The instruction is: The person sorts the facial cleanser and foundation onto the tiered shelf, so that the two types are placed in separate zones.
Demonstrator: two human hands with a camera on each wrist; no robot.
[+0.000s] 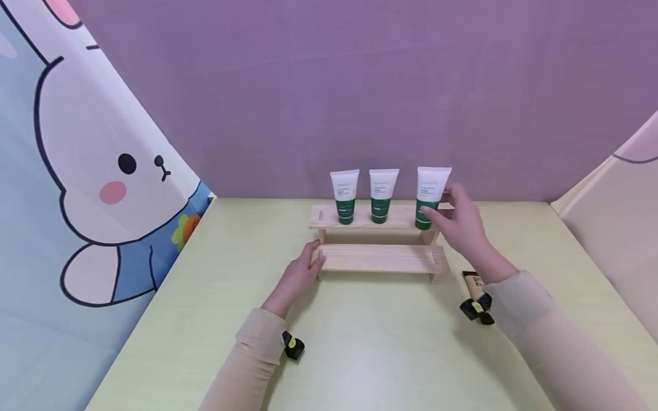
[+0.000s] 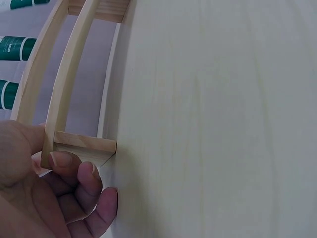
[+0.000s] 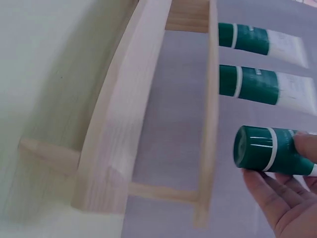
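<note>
My right hand (image 1: 462, 225) pinches a white squeeze tube (image 1: 433, 184) with a green lower part, cap down, at the right end of the upper step (image 1: 362, 216) of a two-step wooden rack. A gap shows between this tube's cap (image 3: 242, 148) and the rack's edge in the right wrist view. Two matching tubes, the left one (image 1: 345, 191) and the middle one (image 1: 382, 191), stand upright on the upper step. My left hand (image 1: 299, 274) grips the left end of the lower step (image 1: 377, 258), thumb and fingers around the board's end (image 2: 59, 109).
A beige tube (image 1: 474, 282) lies on the pale table (image 1: 354, 354) near my right forearm. Purple cloth (image 1: 360, 85) hangs behind the rack. A rabbit-print cloth (image 1: 103, 171) borders the left side, and pale cloth (image 1: 617, 211) the right.
</note>
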